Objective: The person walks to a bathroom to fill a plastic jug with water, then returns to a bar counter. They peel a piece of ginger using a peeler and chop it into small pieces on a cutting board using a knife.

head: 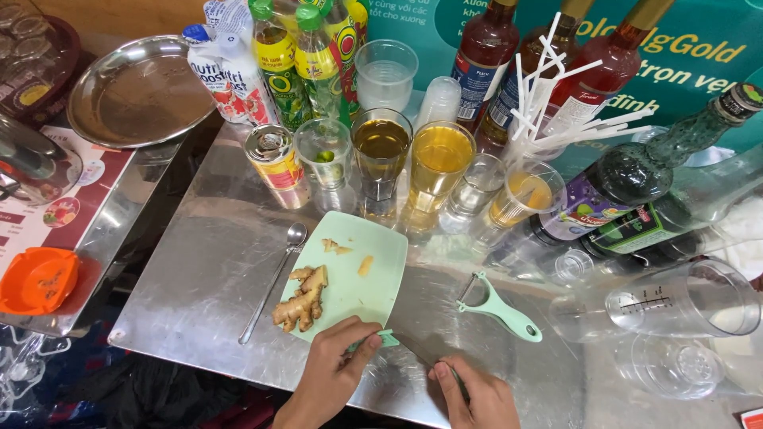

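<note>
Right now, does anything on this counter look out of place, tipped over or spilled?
Yes. A clear measuring cup lies on its side at the right of the metal counter, and several dark bottles lean over behind it. Ginger scraps are strewn on the green cutting board. No spilled liquid shows.

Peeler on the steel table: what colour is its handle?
Pale mint green, the peeler; the head view shows it clearly.

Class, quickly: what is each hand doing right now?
Left hand: closed on the near edge of the green cutting board.
Right hand: closed on a knife handle.
</note>
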